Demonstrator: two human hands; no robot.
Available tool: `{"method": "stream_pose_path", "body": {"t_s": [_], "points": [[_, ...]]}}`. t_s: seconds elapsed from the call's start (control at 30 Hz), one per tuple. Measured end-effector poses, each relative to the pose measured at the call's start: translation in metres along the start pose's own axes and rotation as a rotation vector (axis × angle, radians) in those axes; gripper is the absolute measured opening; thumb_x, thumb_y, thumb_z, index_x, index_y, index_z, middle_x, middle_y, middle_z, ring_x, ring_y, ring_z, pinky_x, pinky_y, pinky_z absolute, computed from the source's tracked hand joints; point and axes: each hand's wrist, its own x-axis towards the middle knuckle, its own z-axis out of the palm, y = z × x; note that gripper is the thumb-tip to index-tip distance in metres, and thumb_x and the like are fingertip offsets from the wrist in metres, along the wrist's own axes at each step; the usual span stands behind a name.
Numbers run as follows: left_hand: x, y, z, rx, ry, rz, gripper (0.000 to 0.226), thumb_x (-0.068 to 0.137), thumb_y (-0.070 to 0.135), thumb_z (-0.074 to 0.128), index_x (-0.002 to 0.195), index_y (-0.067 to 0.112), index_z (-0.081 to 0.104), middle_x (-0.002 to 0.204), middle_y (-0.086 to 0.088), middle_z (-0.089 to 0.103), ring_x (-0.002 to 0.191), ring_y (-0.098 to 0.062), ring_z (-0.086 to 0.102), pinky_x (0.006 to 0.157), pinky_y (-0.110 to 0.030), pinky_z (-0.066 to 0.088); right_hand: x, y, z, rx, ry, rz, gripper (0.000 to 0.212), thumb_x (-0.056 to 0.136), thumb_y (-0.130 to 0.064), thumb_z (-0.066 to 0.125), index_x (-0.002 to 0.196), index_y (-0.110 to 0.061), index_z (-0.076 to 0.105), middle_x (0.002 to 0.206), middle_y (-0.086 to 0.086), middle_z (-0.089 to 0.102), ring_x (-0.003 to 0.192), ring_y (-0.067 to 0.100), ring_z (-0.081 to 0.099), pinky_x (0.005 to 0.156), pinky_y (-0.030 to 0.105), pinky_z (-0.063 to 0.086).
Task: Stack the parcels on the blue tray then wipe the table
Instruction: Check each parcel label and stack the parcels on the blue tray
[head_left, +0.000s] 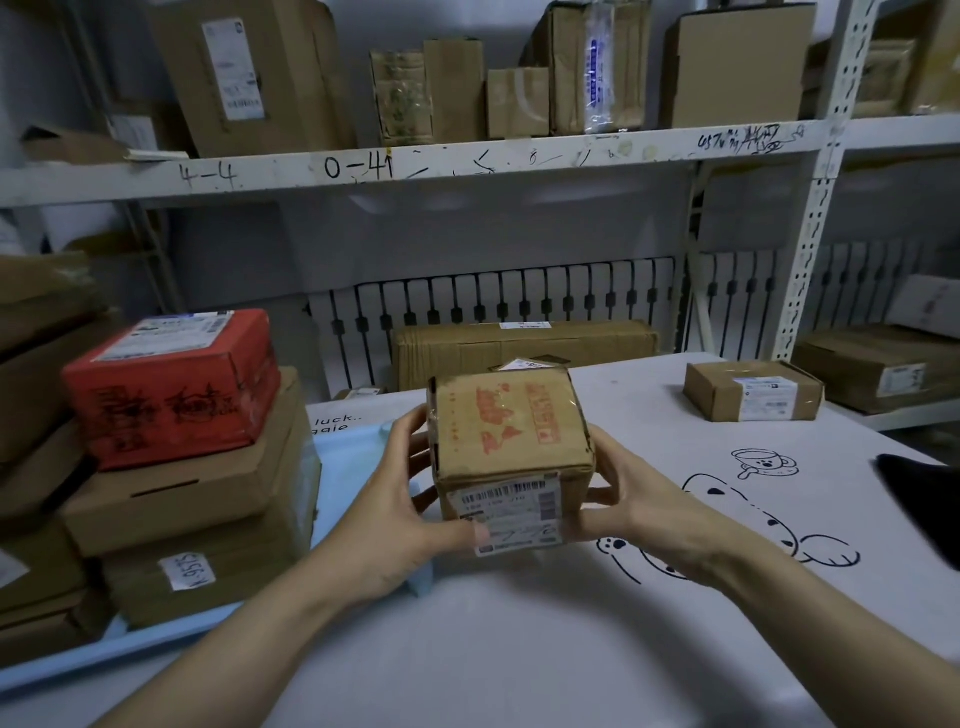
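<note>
You hold a small brown parcel (511, 447) between both hands, lifted just above the desk (519, 649) and right beside the near right corner of the blue tray (358, 457). Your left hand (400, 514) grips the parcel's left side, its fingers (415, 431) curled round the far left edge and the thumb pressed on the white shipping label (511, 512) on the face towards you. Your right hand (631, 506) grips the right side, fingers wrapped against that face and thumb low near the label's corner. The parcel's top carries faded red printing.

On the blue tray, to the left of the held parcel, a stack already stands: a red box (174, 387) on top, a flat brown box (192, 483) under it, and a lower brown box (202, 571) with a handwritten white tag at the bottom. More brown cartons sit further left of that stack, at the frame's edge.

Well to the right of the held parcel and farther back, another small brown parcel (753, 389) with a white label lies on the desk. The desk's pale cover shows cartoon line drawings (727, 514) just right of your right hand. Behind the held parcel, a long carton (524, 351) stands past the desk's far edge, and shelves (467, 161) above carry more boxes.
</note>
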Motion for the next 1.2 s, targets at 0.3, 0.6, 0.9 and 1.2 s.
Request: {"method": "stream_pose_path", "body": {"t_s": [0.3,0.6,0.9,1.2], "points": [[-0.005,0.001,0.002,-0.114,0.024,-0.004,0.098,0.067,-0.015,0.08,0.139,0.037,0.036,0.127,-0.001,0.063,0.114,-0.012,0.063,0.078,-0.017,0.055,-0.002,0.004,0.0,0.048,-0.05,0.015,0.085,0.067,-0.003,0.077,0.14,-0.036,0.047,0.141,-0.012,0.055,0.132,0.014,0.05,0.103,0.053,0.049],[-0.002,0.002,-0.006,-0.101,0.127,-0.072,0.125,0.061,0.006,0.089,0.153,0.042,0.012,0.146,0.004,0.047,0.125,-0.009,0.055,0.096,-0.026,0.051,-0.001,0.004,-0.001,0.144,0.095,0.039,0.078,0.059,-0.004,0.079,0.128,-0.029,0.054,0.128,0.004,0.06,0.103,0.013,0.068,0.08,0.035,0.06],[0.007,0.003,-0.009,0.306,0.159,0.068,0.12,0.067,0.019,0.09,0.149,0.052,0.009,0.159,0.021,0.016,0.145,-0.001,0.017,0.118,-0.03,0.02,-0.001,-0.005,0.004,-0.015,0.266,-0.05,0.09,0.058,-0.007,0.079,0.136,-0.03,0.042,0.132,-0.001,0.046,0.1,0.003,0.059,0.071,0.016,0.052],[0.025,0.019,0.004,0.855,-0.016,0.295,0.11,0.067,0.038,0.084,0.154,0.035,0.016,0.162,0.016,0.011,0.151,-0.009,0.002,0.124,-0.034,0.003,0.004,-0.007,0.009,-0.222,0.225,-0.198,0.106,0.06,-0.008,0.083,0.147,-0.03,0.027,0.136,-0.001,0.043,0.127,0.007,0.043,0.099,0.013,0.04]]}}
